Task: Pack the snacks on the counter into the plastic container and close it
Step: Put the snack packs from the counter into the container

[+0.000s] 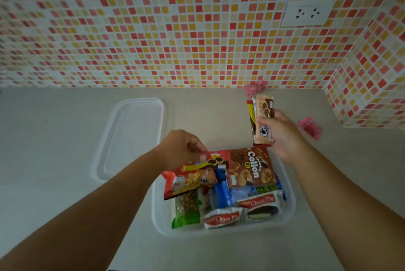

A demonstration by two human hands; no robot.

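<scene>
Head camera looks down on one clear plastic container sitting on the pale tabletop, already heaped with snacks. Counting what shows inside: two white Choco Pie packs along the near side, one green bag of nuts at the near left, one brown Collon box lying flat at the far right, one red chip bag hanging over the left rim, and some blue wrappers in the middle (their number is hard to make out, they overlap so much).

One clear lid lies flat on the tabletop to the left of the container, well apart from both hands.

The left hand is over the far left corner of the container, fingers curled and pinching a red and yellow snack bar that rests on top of the pile. The right hand is raised just beyond the far right corner, gripping a small bundle of packs held upright; a beige cookie pack faces me, with at least one yellow and red pack behind it.

Two pink wrapped sweets remain on the tabletop: one against the tiled wall behind the bundle, the other to the right of the right hand near the corner. One white wall socket sits high on the tiles.
</scene>
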